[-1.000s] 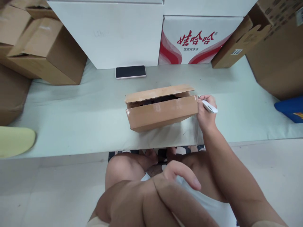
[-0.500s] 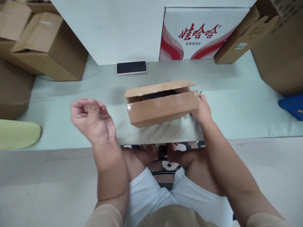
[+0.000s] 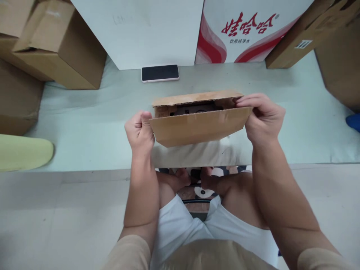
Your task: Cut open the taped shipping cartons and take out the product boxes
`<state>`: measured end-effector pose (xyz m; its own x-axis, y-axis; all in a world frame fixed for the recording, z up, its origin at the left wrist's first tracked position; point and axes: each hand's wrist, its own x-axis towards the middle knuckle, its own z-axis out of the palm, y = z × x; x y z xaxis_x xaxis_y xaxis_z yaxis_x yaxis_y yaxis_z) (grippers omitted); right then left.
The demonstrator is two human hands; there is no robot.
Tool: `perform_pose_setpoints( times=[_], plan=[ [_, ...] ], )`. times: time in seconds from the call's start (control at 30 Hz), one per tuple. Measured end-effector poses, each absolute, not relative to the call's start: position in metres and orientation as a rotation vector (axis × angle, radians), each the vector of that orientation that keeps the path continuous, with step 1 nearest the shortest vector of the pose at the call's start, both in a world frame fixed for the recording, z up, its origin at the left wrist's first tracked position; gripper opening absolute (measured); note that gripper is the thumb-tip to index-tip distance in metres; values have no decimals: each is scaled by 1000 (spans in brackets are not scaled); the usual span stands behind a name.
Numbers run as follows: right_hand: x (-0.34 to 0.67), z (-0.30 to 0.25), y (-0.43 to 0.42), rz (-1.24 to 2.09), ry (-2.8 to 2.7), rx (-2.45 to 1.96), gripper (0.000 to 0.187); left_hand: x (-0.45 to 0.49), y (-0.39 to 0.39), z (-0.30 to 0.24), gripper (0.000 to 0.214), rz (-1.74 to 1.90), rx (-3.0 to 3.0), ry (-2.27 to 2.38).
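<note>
A small brown cardboard box (image 3: 198, 127) is in front of me near the table's front edge, its top partly open and a near flap raised toward me. Something dark (image 3: 197, 108) shows through the gap; its kind I cannot make out. My left hand (image 3: 140, 131) grips the box's left end, thumb up at the flap's corner and fingers curled. At the other end, my right hand (image 3: 263, 116) is closed on the flap's right corner, with fingertips over the opening.
A phone (image 3: 160, 73) lies beyond the box, against a white carton (image 3: 140, 33). Beside that stands a red-and-white printed carton (image 3: 244, 37). Brown cardboard boxes (image 3: 81, 48) flank the table (image 3: 92, 131) at left and right. A yellow-green object (image 3: 25, 153) lies at the left edge.
My left hand has come in from the left and taken hold of the box's left end. My right hand has moved up to the flap's right corner. The near flap has lifted.
</note>
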<state>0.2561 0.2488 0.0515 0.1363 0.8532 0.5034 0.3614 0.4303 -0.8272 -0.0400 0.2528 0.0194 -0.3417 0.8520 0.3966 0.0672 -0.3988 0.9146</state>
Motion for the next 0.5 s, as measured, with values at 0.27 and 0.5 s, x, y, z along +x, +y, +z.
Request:
perform_pose_setpoints(
  times=[0.27,0.5],
  plan=[
    [269,64,240,920,-1730,-849,63,-49,252,36,30,1743,1618,881],
    [262,81,232,915,-2088,-953,60,-72,243,42,40,1254,1946,979]
  ],
)
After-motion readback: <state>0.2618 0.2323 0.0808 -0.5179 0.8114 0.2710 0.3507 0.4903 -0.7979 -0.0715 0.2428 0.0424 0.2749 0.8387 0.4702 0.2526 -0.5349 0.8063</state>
